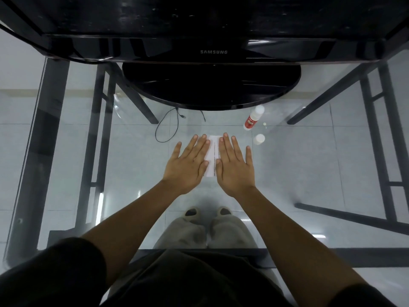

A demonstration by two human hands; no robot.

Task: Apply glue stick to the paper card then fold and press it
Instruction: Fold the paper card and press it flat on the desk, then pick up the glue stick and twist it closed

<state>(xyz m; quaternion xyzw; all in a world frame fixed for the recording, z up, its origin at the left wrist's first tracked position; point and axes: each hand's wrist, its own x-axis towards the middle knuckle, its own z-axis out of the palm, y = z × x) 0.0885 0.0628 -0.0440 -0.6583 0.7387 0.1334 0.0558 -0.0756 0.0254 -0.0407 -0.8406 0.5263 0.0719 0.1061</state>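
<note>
Dark sleeves lowest; left hand and right hand lie on the glass tabletop, each grip spread flat, pressing the paper card

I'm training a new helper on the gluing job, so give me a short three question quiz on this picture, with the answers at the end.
1. True or false: the right hand grips the glue stick.
2. Where is the glue stick relative to the paper card? A) beyond it, to the person's right. B) nearer the person, to the left. C) on top of it.
3. Fill in the missing word: the left hand presses on the paper card with its fingers ___ (straight or curled).

Key: 1 false, both hands rest flat on the card; 2 A; 3 straight.
</note>
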